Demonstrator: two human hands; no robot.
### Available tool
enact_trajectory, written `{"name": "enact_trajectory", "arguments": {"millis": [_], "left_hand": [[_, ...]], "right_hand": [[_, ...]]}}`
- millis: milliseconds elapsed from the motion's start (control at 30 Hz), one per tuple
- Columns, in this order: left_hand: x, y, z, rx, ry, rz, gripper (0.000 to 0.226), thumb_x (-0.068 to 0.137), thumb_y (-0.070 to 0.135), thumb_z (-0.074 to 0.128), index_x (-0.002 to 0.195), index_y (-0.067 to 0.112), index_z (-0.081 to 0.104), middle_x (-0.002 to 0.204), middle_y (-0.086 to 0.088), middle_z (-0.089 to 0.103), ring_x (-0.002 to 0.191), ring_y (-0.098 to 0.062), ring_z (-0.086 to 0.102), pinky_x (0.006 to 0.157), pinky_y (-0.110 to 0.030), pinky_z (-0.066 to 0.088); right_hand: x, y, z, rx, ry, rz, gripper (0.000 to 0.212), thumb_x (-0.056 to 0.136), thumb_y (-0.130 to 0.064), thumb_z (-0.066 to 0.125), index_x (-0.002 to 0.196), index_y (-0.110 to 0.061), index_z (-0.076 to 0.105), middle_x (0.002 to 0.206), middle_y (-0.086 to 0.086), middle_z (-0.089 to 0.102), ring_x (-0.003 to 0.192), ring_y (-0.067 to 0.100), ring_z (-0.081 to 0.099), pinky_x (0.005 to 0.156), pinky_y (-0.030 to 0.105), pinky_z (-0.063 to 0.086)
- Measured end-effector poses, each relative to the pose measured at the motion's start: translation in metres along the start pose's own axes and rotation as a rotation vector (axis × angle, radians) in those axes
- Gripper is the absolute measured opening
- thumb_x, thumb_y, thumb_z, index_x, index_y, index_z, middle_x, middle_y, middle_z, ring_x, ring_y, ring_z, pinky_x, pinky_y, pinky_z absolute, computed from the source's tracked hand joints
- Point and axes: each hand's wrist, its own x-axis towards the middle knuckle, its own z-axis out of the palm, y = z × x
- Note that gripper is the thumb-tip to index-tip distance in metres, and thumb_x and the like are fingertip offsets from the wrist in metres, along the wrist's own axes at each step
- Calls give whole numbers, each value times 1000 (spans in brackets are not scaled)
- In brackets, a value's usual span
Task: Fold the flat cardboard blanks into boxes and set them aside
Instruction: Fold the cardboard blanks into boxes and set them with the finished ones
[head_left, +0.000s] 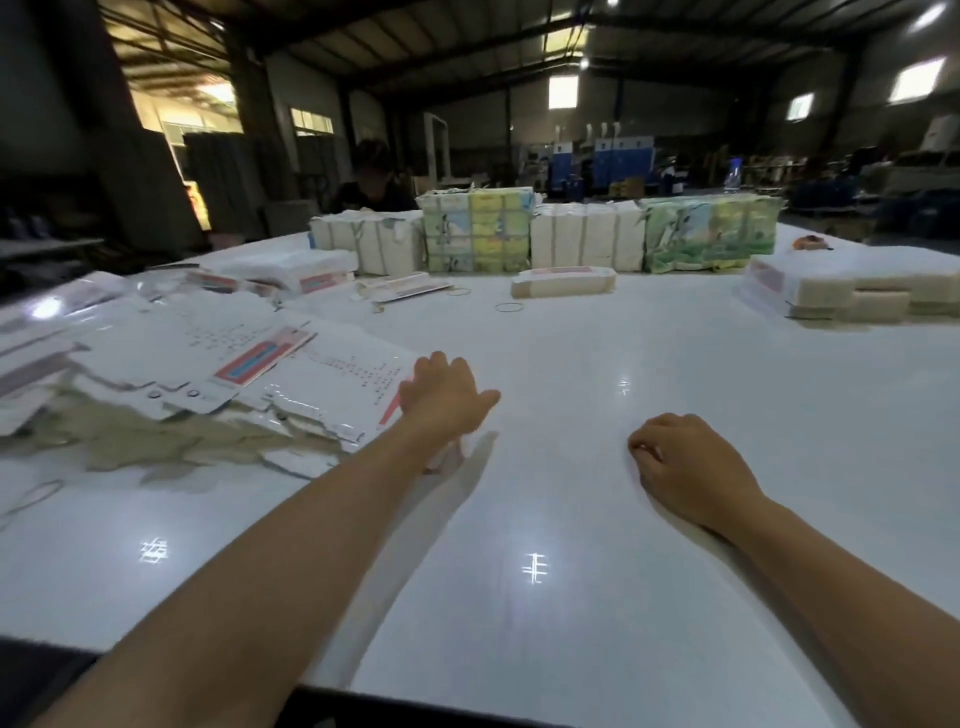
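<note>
Head view: a glossy white table (571, 364) carries a loose heap of flat white cardboard blanks with red-and-blue printed panels (249, 374) at the near left. The left hand (441, 395) reaches over the heap's right edge, fingers extended, gripping nothing visible. The right hand (680, 462) rests on bare table well right of the blanks, fingers loosely curled, empty. Bundled stacks of white and pastel-printed packs (545, 234) line the far side.

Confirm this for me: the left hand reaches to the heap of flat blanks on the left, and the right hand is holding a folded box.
Not quite. In the head view the right hand holds nothing; it rests on the bare white table with fingers loosely curled. The left hand does reach to the heap of flat blanks on the left.
</note>
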Motion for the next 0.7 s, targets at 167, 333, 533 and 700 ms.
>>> {"name": "enact_trajectory", "arguments": {"millis": [167, 333, 533, 700], "left_hand": [[14, -46, -7, 103, -200, -284, 96, 62, 80, 60, 127, 10, 44, 128, -11, 42, 119, -29, 40, 88, -40, 35], [27, -40, -15, -71, -370, -309, 76, 67, 54, 78, 122, 12, 49, 109, -7, 59, 103, -25, 59, 93, -39, 48], [32, -32, -11, -45, -351, -356, 89, 74, 40, 78, 139, 4, 30, 134, -14, 42, 121, -28, 46, 98, -39, 44], [35, -32, -12, 31, -418, -338, 75, 76, 37, 75, 136, 12, 37, 134, -12, 44, 120, -31, 42, 92, -36, 39]], "right_hand": [[-1, -1, 1, 16, 32, 4, 25, 93, -16, 47, 97, -17, 72, 108, -1, 64, 99, 20, 50, 80, 33, 43], [-2, -2, 2, 35, 23, 21, 26, 93, -14, 46, 94, -16, 72, 105, -3, 64, 96, 20, 50, 78, 34, 43], [-3, -1, 4, 40, 24, 19, 26, 93, -13, 46, 92, -16, 71, 100, -3, 64, 94, 19, 50, 76, 32, 42], [-5, -1, 3, 37, 21, 23, 28, 92, -11, 44, 90, -16, 71, 98, -4, 64, 90, 16, 49, 72, 29, 38]]}}
